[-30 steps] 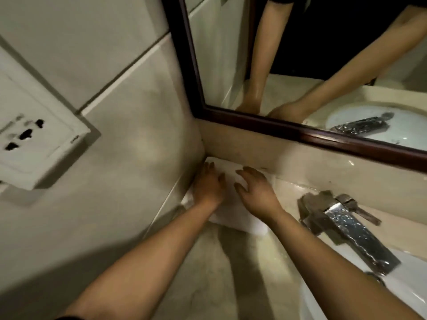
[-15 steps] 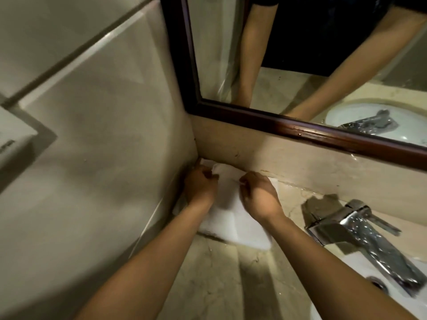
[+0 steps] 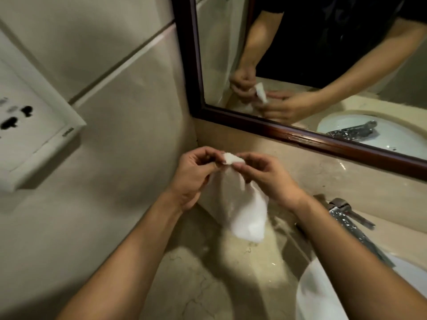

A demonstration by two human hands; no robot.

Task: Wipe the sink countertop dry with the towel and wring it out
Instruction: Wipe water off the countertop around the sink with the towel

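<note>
In the head view, we see both hands raised above the corner of the countertop [image 3: 196,280], where the side wall meets the back ledge. The left hand [image 3: 193,179] and the right hand [image 3: 265,179] are close together, and each one pinches the top edge of the white towel [image 3: 240,209] between thumb and fingers. The towel hangs down from this grip in a loose fold, and its lower end is near the marble surface; we cannot tell if it touches it. A small bunched corner of the towel sticks out between the two hands.

To the right, the chrome faucet [image 3: 353,222] points toward the white sink basin [image 3: 323,296]. Above the ledge, the mirror [image 3: 323,54] with a dark wooden frame reflects the arms and the towel. On the left wall there is a white socket plate [image 3: 30,132].
</note>
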